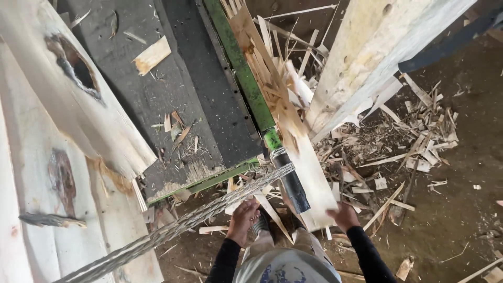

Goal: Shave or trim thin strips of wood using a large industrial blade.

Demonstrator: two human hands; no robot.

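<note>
My left hand (243,220) reaches down beside a twisted steel cable (209,209) that runs diagonally from lower left to the machine's corner; its fingers are curled near thin wood slivers on the ground. My right hand (343,216) grips the lower end of a long pale wood veneer strip (309,173) that leans along the green machine edge (241,68). A black roller end (293,186) sticks out between my hands. Both sleeves are black.
A dark conveyor belt (173,89) carries wood chips. Wide pale veneer sheets (47,157) with dark knots lie at the left. A thick pale plank (361,52) leans at the upper right. Several splinters and scraps (398,147) litter the dirt floor.
</note>
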